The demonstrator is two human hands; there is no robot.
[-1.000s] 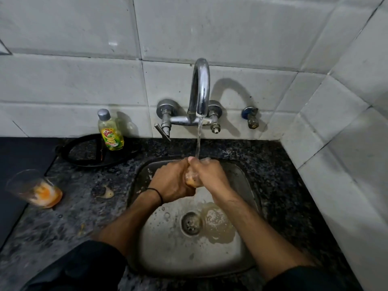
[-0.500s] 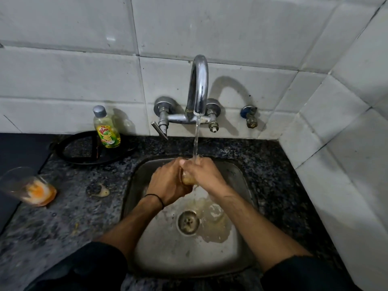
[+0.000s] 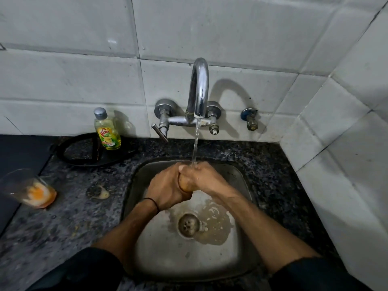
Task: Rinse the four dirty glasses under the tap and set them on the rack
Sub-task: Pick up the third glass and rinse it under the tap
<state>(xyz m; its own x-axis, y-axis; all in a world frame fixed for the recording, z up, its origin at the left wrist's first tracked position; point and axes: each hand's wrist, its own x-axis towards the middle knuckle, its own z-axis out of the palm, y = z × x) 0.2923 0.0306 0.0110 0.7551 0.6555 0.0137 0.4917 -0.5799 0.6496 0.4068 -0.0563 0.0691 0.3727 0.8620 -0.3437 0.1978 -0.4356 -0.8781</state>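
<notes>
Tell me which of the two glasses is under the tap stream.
The glass gripped between the left hand and right hand over the sink; the other glass sits untouched on the counter at far left, holding orange residue.

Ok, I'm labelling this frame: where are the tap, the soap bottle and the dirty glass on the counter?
tap point(image 3: 199, 89), head view, on the curved spout.
soap bottle point(image 3: 107, 136), head view, on its label.
dirty glass point(image 3: 31, 190), head view, on its side wall by the orange residue.

I see a black fabric left sleeve point(image 3: 84, 269) and matching right sleeve point(image 3: 310, 274), pushed up; a thin black cord band point(image 3: 151, 203) rings the wrist of the left hand point(image 3: 165, 185).
</notes>
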